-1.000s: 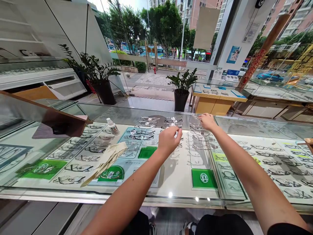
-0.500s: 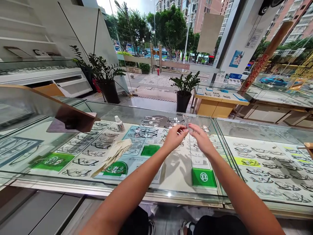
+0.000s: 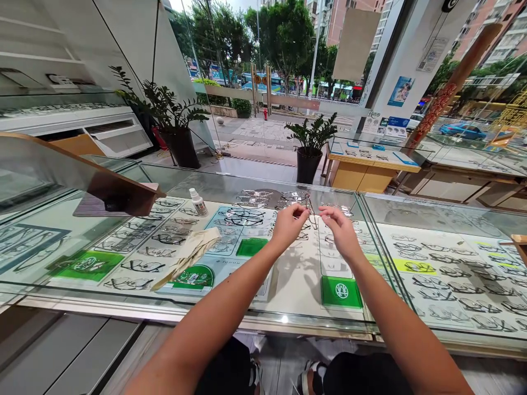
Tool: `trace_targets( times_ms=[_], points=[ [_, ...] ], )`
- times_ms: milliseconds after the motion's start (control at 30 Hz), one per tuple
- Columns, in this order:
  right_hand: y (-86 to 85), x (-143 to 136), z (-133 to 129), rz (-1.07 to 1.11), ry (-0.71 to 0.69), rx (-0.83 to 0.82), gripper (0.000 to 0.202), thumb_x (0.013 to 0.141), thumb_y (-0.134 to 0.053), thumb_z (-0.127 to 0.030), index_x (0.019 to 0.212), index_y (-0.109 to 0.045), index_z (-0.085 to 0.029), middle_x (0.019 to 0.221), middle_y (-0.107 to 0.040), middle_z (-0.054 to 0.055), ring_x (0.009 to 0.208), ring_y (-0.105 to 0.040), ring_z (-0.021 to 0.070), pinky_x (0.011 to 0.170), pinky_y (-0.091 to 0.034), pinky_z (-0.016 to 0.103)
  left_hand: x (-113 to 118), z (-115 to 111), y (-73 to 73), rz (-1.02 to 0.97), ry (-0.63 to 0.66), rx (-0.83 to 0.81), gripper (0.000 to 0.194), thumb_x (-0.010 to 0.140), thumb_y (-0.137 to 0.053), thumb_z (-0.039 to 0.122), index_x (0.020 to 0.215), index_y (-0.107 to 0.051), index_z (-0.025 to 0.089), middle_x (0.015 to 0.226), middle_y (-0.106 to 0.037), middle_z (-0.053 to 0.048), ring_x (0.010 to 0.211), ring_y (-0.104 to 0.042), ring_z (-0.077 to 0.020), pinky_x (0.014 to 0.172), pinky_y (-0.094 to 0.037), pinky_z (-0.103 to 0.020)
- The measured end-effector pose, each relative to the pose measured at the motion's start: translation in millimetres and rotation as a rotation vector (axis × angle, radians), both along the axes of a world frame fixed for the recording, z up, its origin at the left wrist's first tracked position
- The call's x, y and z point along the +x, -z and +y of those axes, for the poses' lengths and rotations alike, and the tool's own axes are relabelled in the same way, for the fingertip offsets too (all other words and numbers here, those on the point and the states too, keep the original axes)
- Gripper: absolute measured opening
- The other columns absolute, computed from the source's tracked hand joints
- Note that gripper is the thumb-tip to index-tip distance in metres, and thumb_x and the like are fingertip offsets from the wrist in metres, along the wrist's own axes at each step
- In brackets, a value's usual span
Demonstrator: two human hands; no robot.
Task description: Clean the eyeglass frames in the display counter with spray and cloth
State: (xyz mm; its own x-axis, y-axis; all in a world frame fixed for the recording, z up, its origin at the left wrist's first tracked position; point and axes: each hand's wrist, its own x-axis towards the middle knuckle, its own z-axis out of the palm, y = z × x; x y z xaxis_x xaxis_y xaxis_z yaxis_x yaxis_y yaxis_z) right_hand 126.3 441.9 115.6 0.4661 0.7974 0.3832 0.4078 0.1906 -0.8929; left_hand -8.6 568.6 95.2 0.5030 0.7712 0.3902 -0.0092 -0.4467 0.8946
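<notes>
My left hand is closed, its thumb and forefinger pinching a pair of thin-framed eyeglasses above the glass counter. The glasses are turned nearly edge-on, so their lenses hardly show. Just to their right, my right hand has its fingers loosely stretched toward the frame, with a small gap at the fingertips. Left of my hands, a crumpled beige cloth lies on the counter top. Behind the cloth stands a white spray bottle.
Under the glass of the display counter lie rows of eyeglasses and green cards. A brown-edged mirror or panel juts in from the left. Potted plants stand beyond, before the glass front.
The eyeglasses have turned and come slightly lower in my left hand. My right hand's fingers have spread and drawn a little to the right. The view has tilted slightly down.
</notes>
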Motion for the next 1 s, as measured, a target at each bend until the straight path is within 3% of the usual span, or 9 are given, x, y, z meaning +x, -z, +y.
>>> trace_targets(
  times_ms=[67,167,267,333,400,500,567,800,1000],
  points=[
    [-0.4,8,-1,-0.078,0.107,0.046,0.039,0.099,-0.055,-0.062,0.084,-0.058,-0.026,0.104,-0.071,0.007,0.102,-0.063,0.0262,0.094,-0.05,0.041,0,2,0.7,-0.004,0.013,-0.015,0.024,0.091,-0.068,0.041,0.081,-0.068,0.019,0.075,-0.068,-0.001,0.07,-0.059,-0.0158,0.069,-0.044,-0.03],
    [2.6,19,0,-0.13,0.114,-0.011,0.059,0.099,-0.042,-0.078,0.07,-0.042,-0.026,0.068,-0.048,0.0,0.068,-0.045,0.0201,0.067,-0.039,0.036,0,4,1.0,-0.014,0.086,-0.032,0.027,0.09,-0.071,0.045,0.083,-0.068,0.019,0.076,-0.067,-0.001,0.07,-0.058,-0.0157,0.067,-0.044,-0.029],
    [7.0,26,4,-0.045,0.008,-0.135,0.07,0.095,-0.036,-0.087,0.06,-0.027,-0.027,0.057,-0.026,-0.004,0.056,-0.024,0.0158,0.056,-0.021,0.034,0,3,-1.6,-0.03,0.173,-0.04,0.029,0.089,-0.073,0.047,0.082,-0.068,0.019,0.077,-0.067,-0.002,0.07,-0.058,-0.0154,0.066,-0.045,-0.029],
    [8.5,28,5,-0.017,-0.065,-0.159,0.072,0.096,-0.032,-0.087,0.057,-0.023,-0.028,0.056,-0.022,-0.004,0.055,-0.02,0.0152,0.056,-0.018,0.035,0,2,-4.6,-0.03,0.22,-0.05,0.029,0.089,-0.073,0.046,0.081,-0.066,0.019,0.076,-0.067,-0.001,0.069,-0.058,-0.015,0.066,-0.045,-0.029],
    [9.0,28,6,-0.037,-0.11,-0.129,0.069,0.097,-0.037,-0.085,0.06,-0.036,-0.027,0.058,-0.031,-0.003,0.057,-0.027,0.016,0.057,-0.023,0.034,-1,1,-7.4,-0.025,0.249,-0.056,0.028,0.088,-0.073,0.045,0.08,-0.066,0.019,0.074,-0.066,-0.001,0.068,-0.058,-0.0146,0.066,-0.045,-0.029],
    [10.4,26,6,-0.093,-0.113,-0.099,0.054,0.097,-0.046,-0.078,0.086,-0.057,-0.027,0.068,-0.044,-0.003,0.064,-0.041,0.0187,0.062,-0.033,0.033,-2,1,-9.4,-0.017,0.267,-0.052,0.028,0.088,-0.073,0.044,0.079,-0.066,0.019,0.073,-0.065,0.0,0.067,-0.057,-0.0143,0.065,-0.045,-0.028],
    [12.4,23,5,-0.139,-0.083,-0.117,0.051,0.1,-0.041,-0.075,0.09,-0.056,-0.027,0.068,-0.045,-0.003,0.063,-0.042,0.0194,0.062,-0.033,0.033,-3,2,-9.3,-0.011,0.274,-0.052,0.027,0.088,-0.073,0.044,0.08,-0.066,0.019,0.073,-0.065,-0.001,0.067,-0.058,-0.0144,0.065,-0.045,-0.028],
    [13.0,19,5,-0.136,0.074,-0.12,0.067,0.1,-0.036,-0.08,0.06,-0.041,-0.026,0.056,-0.039,-0.002,0.057,-0.036,0.017,0.059,-0.026,0.034,-4,4,-11.6,0.005,0.315,-0.059,0.028,0.088,-0.073,0.044,0.081,-0.067,0.018,0.075,-0.067,-0.002,0.068,-0.06,-0.0146,0.066,-0.047,-0.028],
    [9.7,15,4,0.13,-0.102,-0.089,0.046,0.083,-0.077,-0.068,0.085,-0.066,-0.023,0.057,-0.027,-0.01,0.053,-0.023,0.0113,0.054,-0.019,0.03,-4,4,-11.3,-0.002,0.314,-0.067,0.037,0.086,-0.076,0.052,0.081,-0.068,0.016,0.074,-0.065,-0.002,0.066,-0.057,-0.0134,0.064,-0.044,-0.027]
  ],
)
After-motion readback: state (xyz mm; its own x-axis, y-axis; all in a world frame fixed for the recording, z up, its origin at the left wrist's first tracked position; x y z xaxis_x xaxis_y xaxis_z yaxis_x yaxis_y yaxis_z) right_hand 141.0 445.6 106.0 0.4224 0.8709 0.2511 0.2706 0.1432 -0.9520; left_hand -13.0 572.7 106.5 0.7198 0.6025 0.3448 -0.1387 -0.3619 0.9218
